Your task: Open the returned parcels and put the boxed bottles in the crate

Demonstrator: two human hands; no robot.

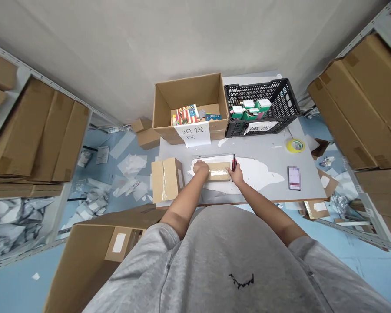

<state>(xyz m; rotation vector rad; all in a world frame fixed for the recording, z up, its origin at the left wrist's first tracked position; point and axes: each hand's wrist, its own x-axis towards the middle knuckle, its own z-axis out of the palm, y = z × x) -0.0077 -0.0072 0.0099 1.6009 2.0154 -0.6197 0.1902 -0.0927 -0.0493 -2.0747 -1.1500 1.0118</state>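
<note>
A small taped cardboard box (219,171) lies on the white torn paper (259,170) on the table in front of me. My left hand (201,167) is closed on the box's left end, fingers curled. At the right end, my right hand (236,174) grips a red and black box cutter (234,162) pointing away from me. That hand also touches the box's edge. Clear tape runs along the top of the box, and its flaps look shut. To the left stands a larger taped carton (164,180).
An open carton (187,89) with books and a black crate (262,128) with green boxes stand at the back. Yellow tape roll (295,145) and a phone (293,178) lie right. A big open carton (84,261) is at my left; shelves (361,169) flank the table (280,152).
</note>
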